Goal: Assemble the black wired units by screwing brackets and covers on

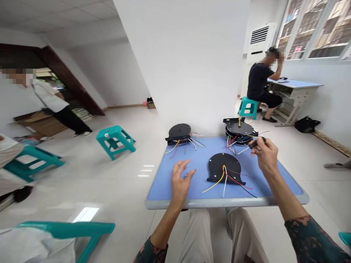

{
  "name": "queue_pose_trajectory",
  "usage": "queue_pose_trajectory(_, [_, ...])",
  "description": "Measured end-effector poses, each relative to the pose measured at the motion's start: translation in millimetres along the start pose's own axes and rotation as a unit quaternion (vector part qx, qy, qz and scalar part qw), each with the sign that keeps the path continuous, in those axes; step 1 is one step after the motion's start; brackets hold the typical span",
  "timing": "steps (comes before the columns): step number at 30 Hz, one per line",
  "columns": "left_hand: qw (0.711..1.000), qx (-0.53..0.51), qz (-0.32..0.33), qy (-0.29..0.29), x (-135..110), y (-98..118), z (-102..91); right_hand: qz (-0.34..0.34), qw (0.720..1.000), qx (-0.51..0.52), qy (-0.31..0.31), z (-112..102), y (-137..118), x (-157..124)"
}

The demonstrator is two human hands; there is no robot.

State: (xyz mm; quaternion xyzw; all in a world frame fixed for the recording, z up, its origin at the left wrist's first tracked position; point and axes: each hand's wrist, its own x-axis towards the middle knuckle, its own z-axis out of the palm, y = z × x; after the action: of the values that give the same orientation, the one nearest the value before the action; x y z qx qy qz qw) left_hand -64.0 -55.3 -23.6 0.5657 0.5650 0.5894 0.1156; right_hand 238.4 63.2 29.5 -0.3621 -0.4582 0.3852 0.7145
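Observation:
A black round plate [224, 167] with yellow, white, red and black wires lies in the middle of the blue table [287, 182]. My left hand [181, 180] rests on the table left of it, fingers spread, beside a few small silver parts [186, 175]. My right hand [265, 154] hovers at the right of the plate, closed on a dark screwdriver-like tool [255, 143]. A single wired plate [178, 133] sits at the far left of the table. A stack of wired plates [240, 132] stands at the far right.
A white pillar [189, 65] rises just behind the table. Teal stools [116, 140] stand on the floor at left. One person stands at far left [41, 98]; another sits at a desk [294, 89] at the back right. A black bag [306, 124] lies by the wall.

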Motion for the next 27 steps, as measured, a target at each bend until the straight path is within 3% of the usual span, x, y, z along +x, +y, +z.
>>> queue_pose_trajectory(3, [0.995, 0.082, -0.006, 0.057, 14.6, -13.3, -22.3, 0.087, 0.994, 0.062, 0.023, -28.7, 29.6, 22.5])
queue_pose_trajectory(7, [0.987, 0.157, -0.012, -0.012, 22.0, -33.4, -33.2, 0.112, 0.986, 0.123, 0.025, -44.6, 42.9, 21.8])
queue_pose_trajectory(13, [0.954, 0.246, 0.099, -0.141, 20.2, -35.3, -21.5, 0.128, 0.988, 0.07, -0.05, -34.6, 33.3, 5.7])
queue_pose_trajectory(17, [0.925, 0.296, 0.139, -0.192, 22.9, -28.7, -14.6, 0.122, 0.989, 0.062, -0.053, -33.4, 31.7, 5.6])
queue_pose_trajectory(23, [0.898, 0.343, 0.163, -0.22, 25.2, -27.6, -7.8, 0.128, 0.989, 0.068, -0.043, -34.8, 30.7, 6.0])
queue_pose_trajectory(27, [0.9, 0.34, 0.165, -0.216, 25.2, -27.1, -3.1, 0.128, 0.988, 0.062, -0.057, -32.6, 28.0, 4.8])
